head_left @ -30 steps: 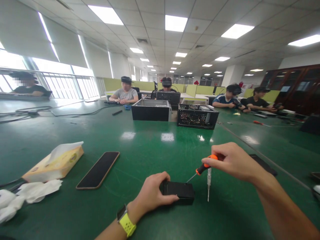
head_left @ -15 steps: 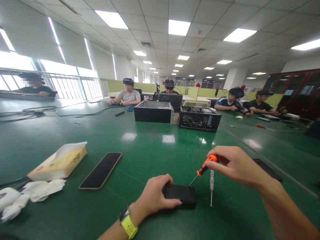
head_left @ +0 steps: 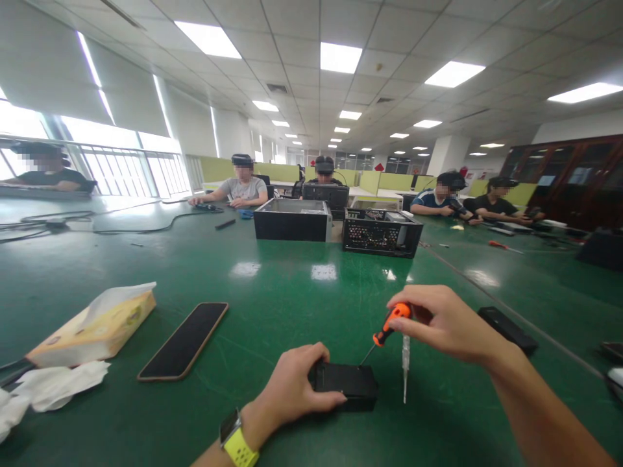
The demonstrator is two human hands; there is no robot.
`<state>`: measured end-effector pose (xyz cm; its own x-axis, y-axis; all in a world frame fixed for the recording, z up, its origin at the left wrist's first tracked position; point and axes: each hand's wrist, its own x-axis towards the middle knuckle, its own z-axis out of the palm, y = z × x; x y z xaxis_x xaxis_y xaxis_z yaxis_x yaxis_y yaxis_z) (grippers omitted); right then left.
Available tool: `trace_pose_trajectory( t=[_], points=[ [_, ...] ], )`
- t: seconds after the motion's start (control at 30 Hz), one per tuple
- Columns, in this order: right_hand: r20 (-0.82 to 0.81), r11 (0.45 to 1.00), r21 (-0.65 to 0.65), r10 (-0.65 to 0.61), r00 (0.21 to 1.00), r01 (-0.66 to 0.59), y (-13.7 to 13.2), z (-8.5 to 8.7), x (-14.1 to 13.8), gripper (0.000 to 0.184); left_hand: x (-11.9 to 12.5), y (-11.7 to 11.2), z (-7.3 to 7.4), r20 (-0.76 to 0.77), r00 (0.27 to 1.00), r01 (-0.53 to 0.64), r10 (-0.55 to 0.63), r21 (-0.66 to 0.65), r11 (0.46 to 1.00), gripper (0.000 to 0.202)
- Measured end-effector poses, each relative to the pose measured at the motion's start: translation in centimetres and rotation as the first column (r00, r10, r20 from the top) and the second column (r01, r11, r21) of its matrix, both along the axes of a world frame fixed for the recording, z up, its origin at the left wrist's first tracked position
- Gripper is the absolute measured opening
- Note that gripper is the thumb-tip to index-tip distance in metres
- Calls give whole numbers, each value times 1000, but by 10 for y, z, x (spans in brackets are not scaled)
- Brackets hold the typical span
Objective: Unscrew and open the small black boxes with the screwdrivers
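My left hand grips the left end of a small black rectangular box lying on the green table, thumb along the near side and fingers at the back. In my right hand is an orange and black screwdriver, pinched by its handle and tilted. Its thin shaft reaches down to the far edge of the box's top, near the right corner. A clear-handled slim screwdriver lies on the table just right of the box, below my right hand.
To the left are a phone, a tissue pack and crumpled tissues. A black object lies beyond my right forearm. Farther off stand two open computer cases. Several people sit around the table.
The whole view has shifted slightly, so things on the table appear farther left. Both hands keep their hold, and the screwdriver tip stays at the same spot on the box.
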<state>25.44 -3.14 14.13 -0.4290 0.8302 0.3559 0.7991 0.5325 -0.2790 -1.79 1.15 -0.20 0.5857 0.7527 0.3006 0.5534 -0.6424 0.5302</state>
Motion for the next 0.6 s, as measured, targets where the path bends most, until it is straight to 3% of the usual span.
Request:
trace_pose_trajectory(
  t=[0.13, 0.23, 0.33, 0.4, 0.47, 0.6],
  points=[
    [-60, 996, -67, 55, 997, -59, -8, 7, -1, 22, 0, 0, -1, -8, 1000, -2, 2, 7, 1000, 43],
    [-25, 999, -43, -15, 1000, 14, -7, 6, -1, 15, 0, 1, -1, -8, 1000, -3, 4, 13, 1000, 43],
    [40, 991, 44, -126, 991, 124, -1, 1, 0, 43, 0, 1, -1, -11, 1000, -3, 3, 15, 1000, 42],
    [54, 986, 81, -154, 987, 149, 2, -2, 1, 52, 0, 1, -1, -13, 1000, -2, 2, 13, 1000, 41],
    [26, 991, 50, -123, 992, 122, 2, -1, 1, 46, 0, 0, -1, -14, 1000, -1, 2, 11, 1000, 41],
    [-53, 998, -56, 1, 999, -4, -1, 6, 0, 15, -1, -1, 1, -15, 1000, -10, 10, 15, 1000, 41]
  ],
)
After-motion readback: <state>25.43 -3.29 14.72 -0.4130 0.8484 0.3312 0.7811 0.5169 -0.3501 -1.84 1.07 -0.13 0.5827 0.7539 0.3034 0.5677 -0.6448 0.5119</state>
